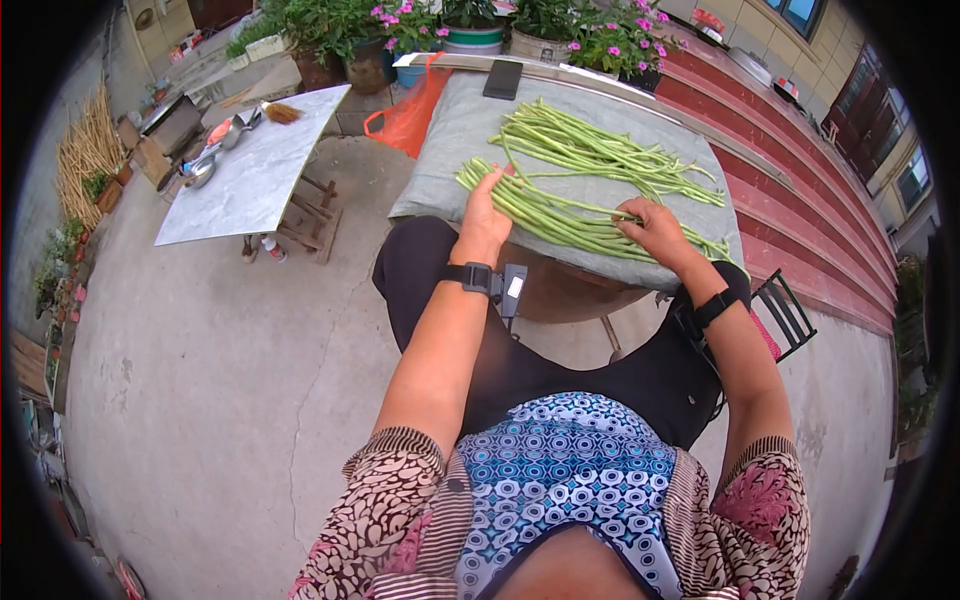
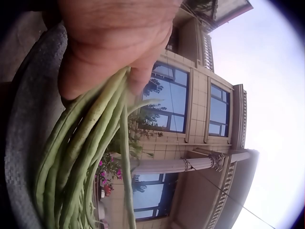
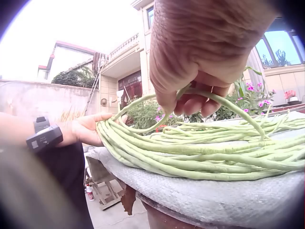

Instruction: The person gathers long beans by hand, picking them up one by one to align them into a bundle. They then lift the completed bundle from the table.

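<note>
My left hand [image 1: 486,212] grips one end of a bundle of long green beans [image 1: 570,224] at the near edge of a table covered with a grey cloth [image 1: 450,130]. In the left wrist view the gathered beans [image 2: 78,143] hang out below the palm and thumb. Over the bundle's right part, my right hand [image 1: 655,230] pinches a single long bean [image 3: 219,98] between thumb and curled fingers. That bean arches above the others in the right wrist view. Behind lies a second pile of long beans [image 1: 600,148] on the cloth.
A dark phone [image 1: 503,80] lies at the cloth's far side, near a red plastic bag [image 1: 412,112]. Left stands a marble-topped table [image 1: 262,165] with metal bowls [image 1: 200,174] and a brush [image 1: 282,113]. Red steps [image 1: 790,170] rise on the right; potted flowers [image 1: 625,45] line the back.
</note>
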Motion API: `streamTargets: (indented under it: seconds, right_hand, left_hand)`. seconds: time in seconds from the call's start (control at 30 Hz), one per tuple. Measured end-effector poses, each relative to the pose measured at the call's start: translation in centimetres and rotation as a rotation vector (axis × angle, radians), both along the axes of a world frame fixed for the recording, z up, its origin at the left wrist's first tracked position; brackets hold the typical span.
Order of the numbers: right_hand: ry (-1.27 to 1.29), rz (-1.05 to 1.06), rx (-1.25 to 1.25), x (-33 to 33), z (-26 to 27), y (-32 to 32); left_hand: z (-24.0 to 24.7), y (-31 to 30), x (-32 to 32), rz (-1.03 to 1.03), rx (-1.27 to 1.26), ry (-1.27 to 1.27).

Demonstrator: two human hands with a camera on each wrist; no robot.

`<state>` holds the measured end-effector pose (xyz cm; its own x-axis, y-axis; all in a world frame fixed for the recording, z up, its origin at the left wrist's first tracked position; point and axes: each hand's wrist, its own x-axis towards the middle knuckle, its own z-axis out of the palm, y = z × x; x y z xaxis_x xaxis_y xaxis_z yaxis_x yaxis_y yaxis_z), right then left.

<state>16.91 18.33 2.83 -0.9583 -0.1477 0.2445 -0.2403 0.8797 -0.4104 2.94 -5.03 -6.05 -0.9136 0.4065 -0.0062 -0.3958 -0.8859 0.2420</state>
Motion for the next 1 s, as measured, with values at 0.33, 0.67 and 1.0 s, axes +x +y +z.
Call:
streamTargets:
  seconds: [0.33, 0.67, 1.0]
  right_hand:
    - [0.053, -0.005, -0.072, -0.4, 0.0, 0.7]
    - [-0.016, -0.07, 0.394, -0.4, 0.0, 3.1]
    - [-0.477, -0.565, 0.999, 0.6, 1.9, 10.5]
  left_hand:
    - [0.7, -0.2, 0.4, -0.005, -0.091, 0.007]
    - [0.7, 0.0, 0.7, 0.101, -0.129, 0.004]
    - [-0.5, 0.7, -0.1, 0.279, -0.247, -0.047]
